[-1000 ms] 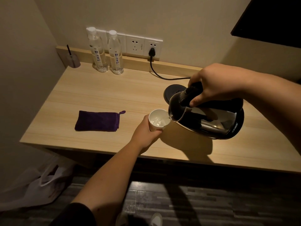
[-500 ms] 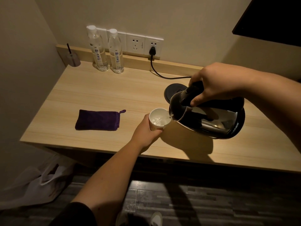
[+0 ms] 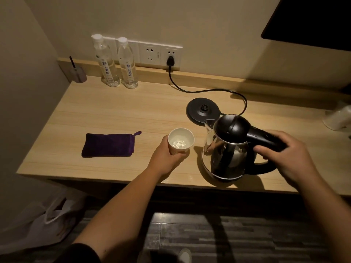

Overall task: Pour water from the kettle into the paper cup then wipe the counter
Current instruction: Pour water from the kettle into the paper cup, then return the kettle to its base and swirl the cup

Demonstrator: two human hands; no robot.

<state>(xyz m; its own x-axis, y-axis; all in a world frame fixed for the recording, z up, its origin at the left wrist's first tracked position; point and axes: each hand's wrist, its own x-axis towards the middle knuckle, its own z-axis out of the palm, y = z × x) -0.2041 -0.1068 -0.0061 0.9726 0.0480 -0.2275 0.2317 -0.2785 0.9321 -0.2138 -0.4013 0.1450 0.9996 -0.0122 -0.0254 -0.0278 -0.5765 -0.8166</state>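
A white paper cup (image 3: 181,140) with water in it stands on the wooden counter (image 3: 114,114), and my left hand (image 3: 167,158) is wrapped around its near side. Just right of it the steel kettle (image 3: 226,154) with a black lid stands upright near the counter's front edge. My right hand (image 3: 288,158) grips its black handle. The kettle's round black base (image 3: 203,110) lies behind it, bare. A folded purple cloth (image 3: 108,145) lies flat to the left of the cup.
Two water bottles (image 3: 115,61) stand at the back by the wall sockets, and the base's cord (image 3: 209,91) runs from a plug there. A small grey holder (image 3: 77,73) sits in the back left corner. A white bag (image 3: 340,118) is at the far right.
The kettle has swung from its tilted pouring pose over the cup to upright, lower and to the right on the counter. The cup stays in my left hand.
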